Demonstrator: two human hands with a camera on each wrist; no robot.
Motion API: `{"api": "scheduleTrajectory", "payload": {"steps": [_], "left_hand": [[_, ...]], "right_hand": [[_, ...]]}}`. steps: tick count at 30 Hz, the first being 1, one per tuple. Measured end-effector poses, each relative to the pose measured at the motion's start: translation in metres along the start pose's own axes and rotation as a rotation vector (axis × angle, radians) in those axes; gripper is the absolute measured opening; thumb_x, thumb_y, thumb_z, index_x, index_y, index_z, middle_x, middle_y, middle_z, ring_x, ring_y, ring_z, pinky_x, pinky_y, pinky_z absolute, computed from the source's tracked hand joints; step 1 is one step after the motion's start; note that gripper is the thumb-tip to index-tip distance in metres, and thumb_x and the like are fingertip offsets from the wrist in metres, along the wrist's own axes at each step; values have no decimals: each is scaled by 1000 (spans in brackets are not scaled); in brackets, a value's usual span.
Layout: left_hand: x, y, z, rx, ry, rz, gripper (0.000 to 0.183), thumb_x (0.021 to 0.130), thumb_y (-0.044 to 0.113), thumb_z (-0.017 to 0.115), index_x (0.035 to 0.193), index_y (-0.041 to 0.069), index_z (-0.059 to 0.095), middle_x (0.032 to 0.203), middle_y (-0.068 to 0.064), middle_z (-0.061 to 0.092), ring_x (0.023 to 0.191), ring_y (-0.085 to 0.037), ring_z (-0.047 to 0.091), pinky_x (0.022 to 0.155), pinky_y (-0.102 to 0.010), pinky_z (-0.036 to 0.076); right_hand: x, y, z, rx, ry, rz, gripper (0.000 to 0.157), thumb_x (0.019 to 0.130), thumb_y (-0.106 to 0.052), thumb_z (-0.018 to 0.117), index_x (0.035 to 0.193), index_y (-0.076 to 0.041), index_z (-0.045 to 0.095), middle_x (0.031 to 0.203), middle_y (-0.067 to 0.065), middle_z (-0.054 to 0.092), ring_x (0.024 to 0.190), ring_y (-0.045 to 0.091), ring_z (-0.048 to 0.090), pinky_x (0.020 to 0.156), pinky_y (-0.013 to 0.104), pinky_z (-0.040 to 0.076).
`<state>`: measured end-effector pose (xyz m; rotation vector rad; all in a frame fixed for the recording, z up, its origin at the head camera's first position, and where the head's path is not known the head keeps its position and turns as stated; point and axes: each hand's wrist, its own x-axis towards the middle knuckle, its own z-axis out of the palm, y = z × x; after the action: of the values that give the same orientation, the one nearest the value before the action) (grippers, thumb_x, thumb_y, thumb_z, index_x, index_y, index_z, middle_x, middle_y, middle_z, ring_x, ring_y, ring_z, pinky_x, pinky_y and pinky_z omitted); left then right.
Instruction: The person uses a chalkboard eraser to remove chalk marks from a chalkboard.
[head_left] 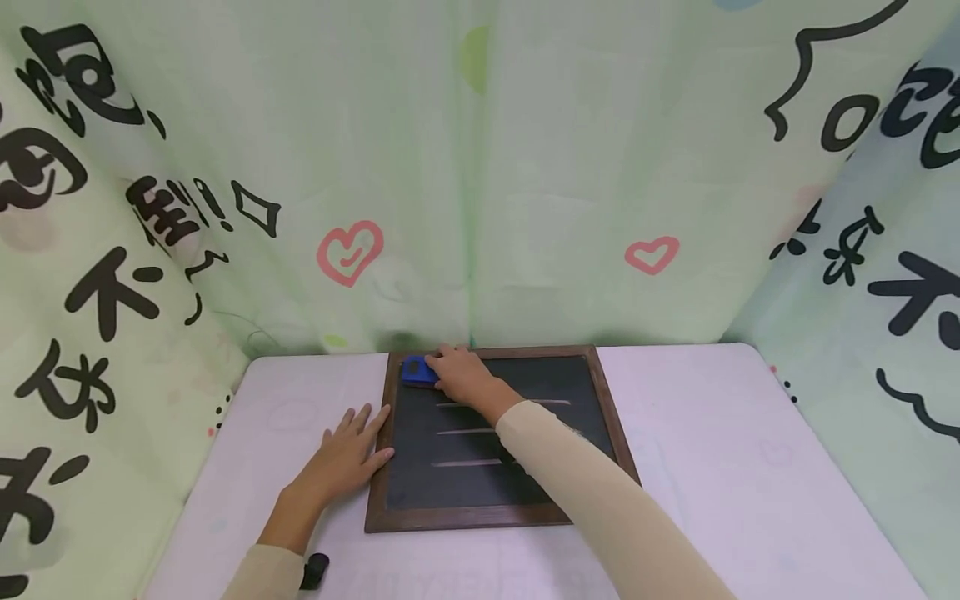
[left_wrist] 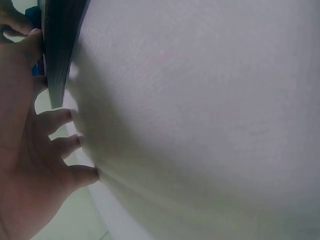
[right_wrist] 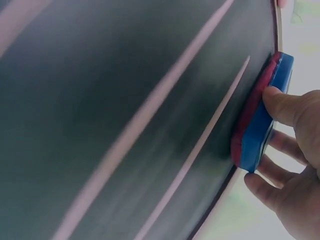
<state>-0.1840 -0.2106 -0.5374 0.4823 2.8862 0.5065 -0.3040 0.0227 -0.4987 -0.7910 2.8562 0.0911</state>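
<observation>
A chalkboard with a brown wooden frame lies on the table, and several pale chalk lines run across it. My right hand grips a blue eraser near the board's far left corner. In the right wrist view the thumb and fingers pinch the eraser's blue back, its red felt side against the board. Spread fingers of my left hand touch the frame's left side. From the left wrist view, the fingertips reach the table beside the frame's edge.
The white-covered table extends on both sides of the board. A small black object lies beside the left sleeve. Pale green curtains with black writing and pink hearts hang behind and at both sides.
</observation>
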Motion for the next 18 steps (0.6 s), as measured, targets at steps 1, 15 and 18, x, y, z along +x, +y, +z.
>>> {"api": "scheduleTrajectory", "payload": {"steps": [1,15,18], "left_hand": [[-1,-1,0,4,-2,-2,71,106,45,54,164,13,29,167,-26,27,153,-55,23,109,-82,25],[-3,2,-3,-6,-14,-1,72,106,46,54,164,12,29,167,-27,27,153,-55,22,109,-82,26],[-2,1,-3,5,-19,-6,72,106,46,54,165,13,28,167,-27,26,153,-55,22,109,-82,25]], "right_hand": [[2,-4,0,-4,2,-4,58,105,-35,60,159,-20,43,155,7,48,138,31,53,110,43,50],[-3,-15,-5,6,9,-39,55,104,-31,63,156,-19,49,151,9,51,135,30,55,107,40,52],[-6,-15,-6,11,9,-57,55,104,-30,64,155,-19,49,150,9,52,133,29,56,107,39,52]]}}
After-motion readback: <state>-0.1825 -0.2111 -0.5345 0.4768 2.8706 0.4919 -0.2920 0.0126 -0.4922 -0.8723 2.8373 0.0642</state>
